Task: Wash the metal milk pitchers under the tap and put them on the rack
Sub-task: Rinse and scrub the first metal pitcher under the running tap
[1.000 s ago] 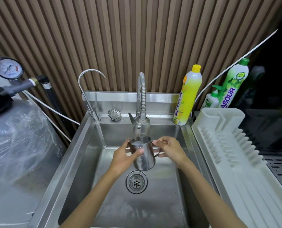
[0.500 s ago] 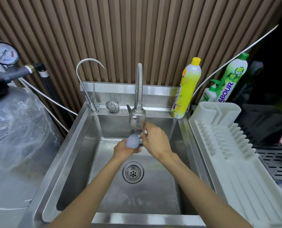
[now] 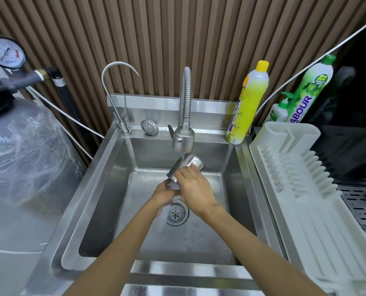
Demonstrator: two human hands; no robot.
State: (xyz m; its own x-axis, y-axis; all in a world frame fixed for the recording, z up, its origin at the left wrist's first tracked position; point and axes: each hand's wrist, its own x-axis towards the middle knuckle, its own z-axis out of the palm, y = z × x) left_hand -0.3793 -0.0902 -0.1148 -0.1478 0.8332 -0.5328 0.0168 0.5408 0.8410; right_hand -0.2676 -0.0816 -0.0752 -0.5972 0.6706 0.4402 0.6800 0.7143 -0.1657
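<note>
A person rinsed a metal milk pitcher (image 3: pixel 192 163) under the tap (image 3: pixel 183 139) at a steel sink (image 3: pixel 101 167), seen from a head-worn cam. The pitcher lay tilted on its side over the middle of the basin, one end toward 1 o'clock & the other toward 7 o'clock, w/ a thin stream of water (image 3: pixel 183 156) landing on its upper side. The left hand (image 3: pixel 164 194) gripped the lower end from approx 7 o'clock, fingers curled round it, though the right hand hid part of that grip. The right hand (image 3: pixel 194 189) lay over the pitcher's body from 5 o'clock, fingers wrapped across the metal. Both hands hung above the drain (image 3: pixel 177 213), which sat just toward 6 o'clock of them. A white plastic rack (image 3: pixel 301 178) stood beside the sink at 3 o'clock, well apart from the pitcher. On the sink's back ledge: a slim gooseneck spout (image 3: pixel 113 92) at 11 o'clock, a strainer plug (image 3: pixel 149 127) between it & the tap, and a yellow bottle (image 3: pixel 248 105) at 1 o'clock. Behind the rack's far end stood a green bottle (image 3: pixel 312 88) & a small pump bottle (image 3: pixel 279 111). At 9 o'clock, a plastic-wrapped tank (image 3: pixel 23 157) w/ a pressure gauge (image 3: pixel 5 53) above it
</note>
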